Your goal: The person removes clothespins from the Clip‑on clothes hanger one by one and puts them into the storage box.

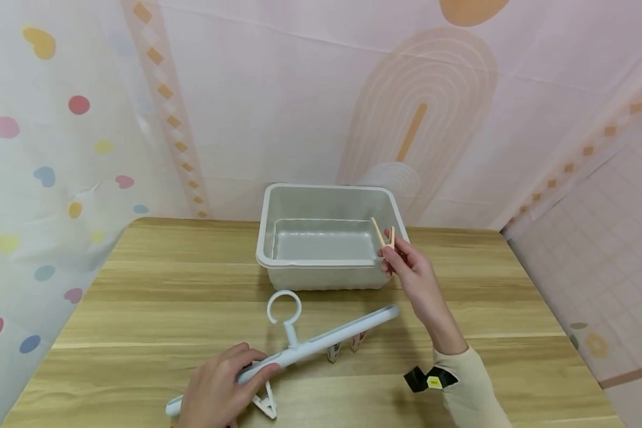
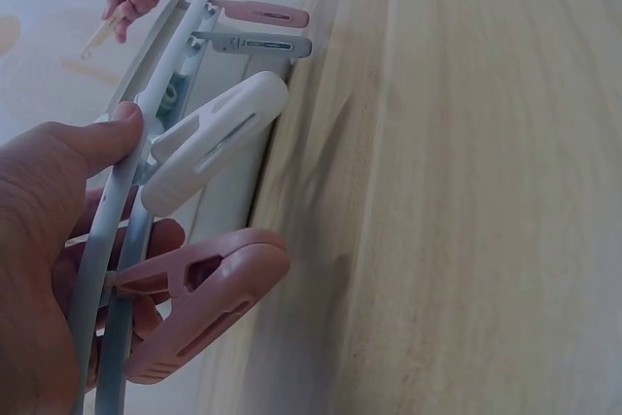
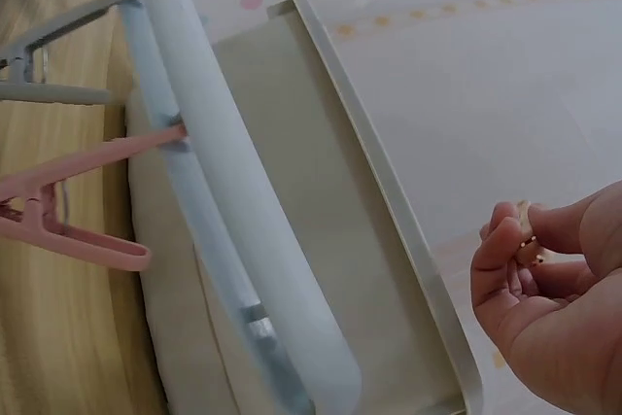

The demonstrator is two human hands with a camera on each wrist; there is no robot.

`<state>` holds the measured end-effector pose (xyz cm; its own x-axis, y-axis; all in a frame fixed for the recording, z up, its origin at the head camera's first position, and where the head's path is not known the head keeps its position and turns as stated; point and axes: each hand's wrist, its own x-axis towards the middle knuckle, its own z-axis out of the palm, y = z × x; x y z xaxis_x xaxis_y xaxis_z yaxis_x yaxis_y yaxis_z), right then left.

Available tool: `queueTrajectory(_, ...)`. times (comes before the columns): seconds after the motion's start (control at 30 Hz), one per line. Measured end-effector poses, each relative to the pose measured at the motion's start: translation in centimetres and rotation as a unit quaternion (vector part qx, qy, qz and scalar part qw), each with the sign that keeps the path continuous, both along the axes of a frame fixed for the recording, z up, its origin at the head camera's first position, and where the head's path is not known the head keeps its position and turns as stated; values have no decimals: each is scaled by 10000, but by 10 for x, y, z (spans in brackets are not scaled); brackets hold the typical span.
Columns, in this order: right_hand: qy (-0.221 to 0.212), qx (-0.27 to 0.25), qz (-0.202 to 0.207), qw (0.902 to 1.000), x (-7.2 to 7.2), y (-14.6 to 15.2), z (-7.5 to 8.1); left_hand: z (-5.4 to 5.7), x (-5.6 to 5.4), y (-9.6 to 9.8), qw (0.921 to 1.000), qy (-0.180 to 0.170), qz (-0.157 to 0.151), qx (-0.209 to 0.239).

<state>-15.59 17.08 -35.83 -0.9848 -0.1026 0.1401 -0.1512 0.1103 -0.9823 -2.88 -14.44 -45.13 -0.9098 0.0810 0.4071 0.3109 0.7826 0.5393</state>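
Observation:
My left hand [image 1: 219, 380] grips a light-blue clip hanger [image 1: 348, 328] by its bar, left of the ring hook [image 1: 284, 308]. From the bar hang a white clip [image 2: 216, 143] and a pink clip [image 2: 214, 303] near my left fingers. Farther along the bar are a grey clip [image 2: 258, 44] and a second pink clip [image 2: 267, 14]. My right hand [image 1: 417, 276] pinches a peach-coloured clothespin [image 1: 392, 236] between thumb and fingers, its two prongs pointing up. This hand overlaps the right rim of a grey plastic basin [image 1: 326, 276] in the head view.
The basin stands at the back of the wooden table [image 1: 182, 285], close to a patterned cloth backdrop [image 1: 278, 119]. In front of it, the hanger slants over the table, right end higher in the head view. A black strap [image 1: 433, 378] is around my right wrist.

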Motion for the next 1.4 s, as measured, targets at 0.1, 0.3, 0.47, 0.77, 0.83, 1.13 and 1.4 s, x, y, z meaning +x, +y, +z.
queueTrajectory(0.1, -23, 70, 30, 10000, -6, -2, 1, 0, -1, 0, 10000, 12, -21, 3)
queueTrajectory(0.3, 24, 193, 28, 9998, -18, -6, 0, -2, -2, -1, 10000, 35, -19, -24)
queueTrajectory(0.47, 27, 312, -65, 9995, -26, -9, -1, -1, -2, -1, 10000, -1, -9, -12)
queueTrajectory(0.77, 162, 471, -224, 9985, -33, -16, 5, 1, 0, -3, 9997, -228, 49, 3)
queueTrajectory(0.83, 194, 504, -220, 9983, -34, -18, 7, 0, 0, -3, 9997, -236, 60, -14)
queueTrajectory(1.13, 225, 693, -180, 9972, -47, -23, 11, 1, 0, -2, 9995, -286, 109, -48)
queueTrajectory(1.4, 162, 674, -172, 9974, -58, -26, 14, 2, -1, 0, 9995, -311, 45, -54)
